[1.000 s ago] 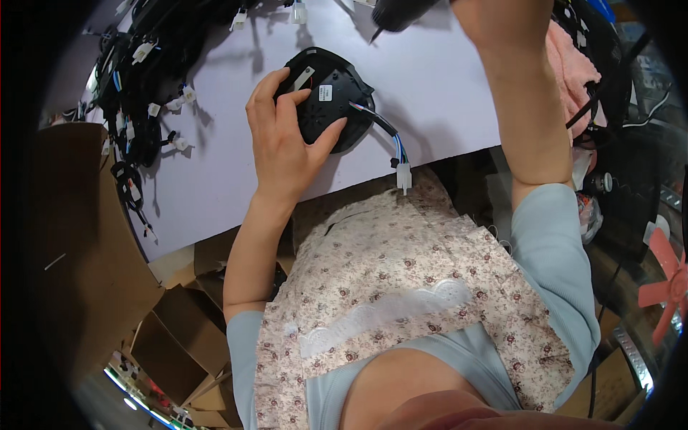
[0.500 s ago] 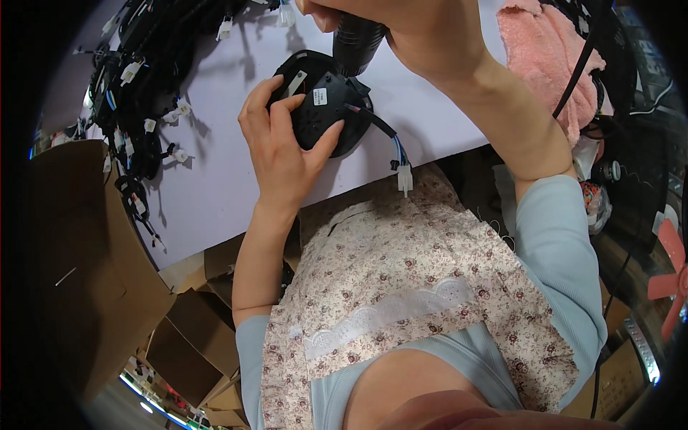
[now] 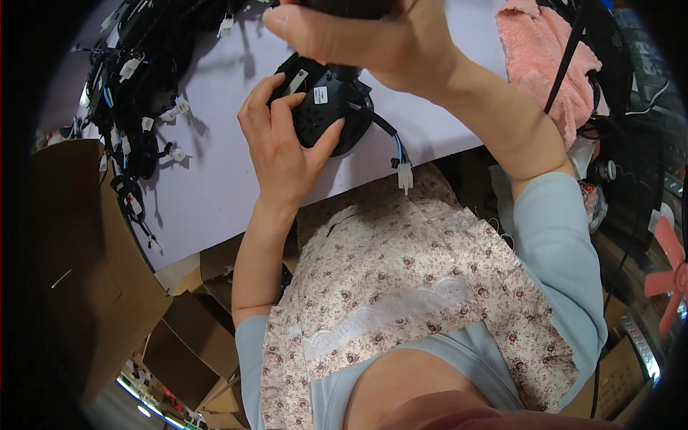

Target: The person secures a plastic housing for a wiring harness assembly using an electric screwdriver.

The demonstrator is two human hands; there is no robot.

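My left hand (image 3: 279, 147) grips a round black plastic unit (image 3: 326, 107) on the white table (image 3: 215, 186), thumb on its near edge and fingers over its left side. A black cable with coloured wires leaves the unit and ends in a small white connector (image 3: 405, 175) hanging past the table edge. My right hand (image 3: 373, 39) is closed around a dark tool whose body runs out of the top of the picture. That tool points down at the top of the unit.
A heap of black wire harnesses with white connectors (image 3: 140, 100) lies at the table's left. A pink cloth (image 3: 548, 64) sits at the right. Brown cardboard boxes (image 3: 100, 287) stand below left. A red fan (image 3: 670, 276) is at the far right.
My right hand with the tool has come down from the top edge onto the black unit. The view has shifted closer; my left hand keeps its grip.
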